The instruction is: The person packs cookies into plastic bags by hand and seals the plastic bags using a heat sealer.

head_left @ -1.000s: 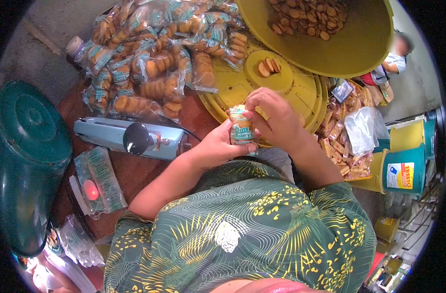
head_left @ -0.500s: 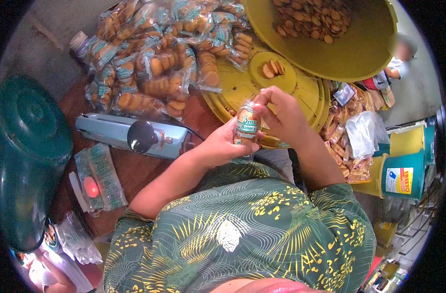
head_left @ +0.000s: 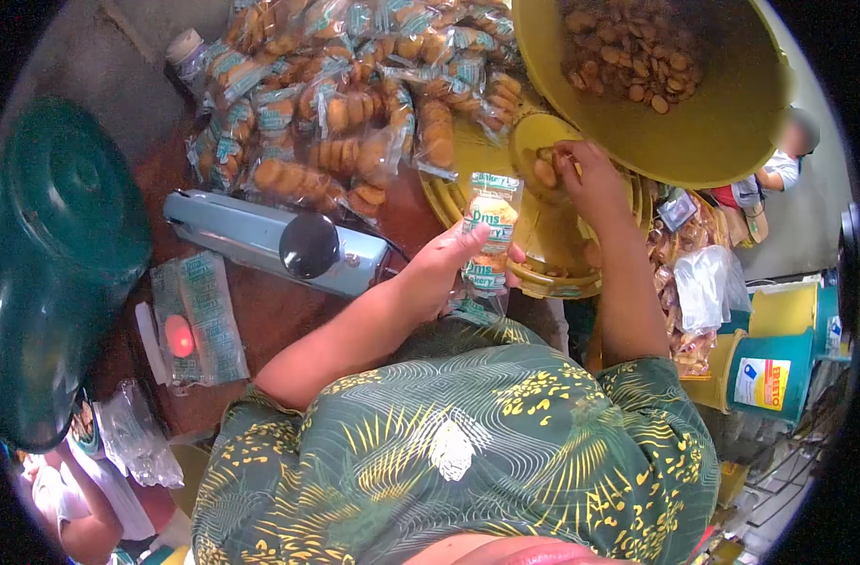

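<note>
My left hand [head_left: 449, 261] is closed around a clear plastic packet [head_left: 494, 209] with green "Bakery" print, held upright in front of my chest, with some cookies visible inside. Over the yellow lid [head_left: 532, 254], my right hand [head_left: 595, 179] has its fingers bent and pressed on a few loose cookies [head_left: 545, 171] that lie on the lid's raised centre. The fingertips partly cover these cookies.
Filled cookie packets [head_left: 340, 113] are heaped at the back left. A yellow tub [head_left: 731, 141] with cookies leans at the back right. A blue sealer [head_left: 260, 250], flat printed bags [head_left: 199, 320] and a dark green container [head_left: 63, 282] stand left. Other people are at both edges.
My right hand has left the packet's top and reached away to the cookies on the lid. The packet's mouth now stands up straight in my left hand. The view has shifted slightly.
</note>
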Available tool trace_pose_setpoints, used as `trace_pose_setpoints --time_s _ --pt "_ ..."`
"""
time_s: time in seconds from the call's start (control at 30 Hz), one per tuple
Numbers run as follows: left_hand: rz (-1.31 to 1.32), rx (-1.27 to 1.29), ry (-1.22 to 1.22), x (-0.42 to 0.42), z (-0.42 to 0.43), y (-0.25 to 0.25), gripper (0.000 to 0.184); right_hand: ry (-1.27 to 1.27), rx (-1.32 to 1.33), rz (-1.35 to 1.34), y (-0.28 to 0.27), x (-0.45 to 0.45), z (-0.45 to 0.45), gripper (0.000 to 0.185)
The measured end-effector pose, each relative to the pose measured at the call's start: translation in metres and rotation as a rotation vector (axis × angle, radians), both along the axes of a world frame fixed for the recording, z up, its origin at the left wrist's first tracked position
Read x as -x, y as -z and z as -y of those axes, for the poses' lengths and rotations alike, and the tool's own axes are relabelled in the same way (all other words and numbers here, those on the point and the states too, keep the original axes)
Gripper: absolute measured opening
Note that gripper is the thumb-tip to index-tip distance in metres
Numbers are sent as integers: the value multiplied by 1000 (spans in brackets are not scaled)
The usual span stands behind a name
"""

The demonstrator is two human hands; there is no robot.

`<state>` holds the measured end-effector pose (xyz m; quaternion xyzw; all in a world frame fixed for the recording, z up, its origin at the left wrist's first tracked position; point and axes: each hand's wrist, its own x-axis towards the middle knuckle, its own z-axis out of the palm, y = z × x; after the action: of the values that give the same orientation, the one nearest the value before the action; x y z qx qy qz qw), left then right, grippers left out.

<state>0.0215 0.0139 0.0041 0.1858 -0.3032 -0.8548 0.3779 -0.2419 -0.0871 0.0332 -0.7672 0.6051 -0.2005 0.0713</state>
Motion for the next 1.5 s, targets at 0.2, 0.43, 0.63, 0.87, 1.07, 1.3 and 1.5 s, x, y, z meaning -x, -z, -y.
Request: trace_pose_setpoints --time_s 0.2,0.43,0.63,0.87,1.07,1.3,1.5 --pt "-134 -55 45 -1 3 7 71 -110 -118 254 13 12 -20 46" --pt "-103 -33 53 -2 1 6 70 -34 -29 43 19 28 -30 33" --pt "56 77 -24 0 -1 4 63 113 -283 150 3 30 -40 30" --pt "348 532 -35 10 -5 2 62 -190 6 551 -51 -16 -62 19" --pt "488 609 57 7 -6 1 68 -694 -309 366 -71 -44 -64 13" --pt "400 519 -28 7 -3 3 65 -582 -144 452 -67 -50 -72 20" --pt "336 447 -50 8 -3 3 65 -654 -22 460 -78 -48 -78 21"
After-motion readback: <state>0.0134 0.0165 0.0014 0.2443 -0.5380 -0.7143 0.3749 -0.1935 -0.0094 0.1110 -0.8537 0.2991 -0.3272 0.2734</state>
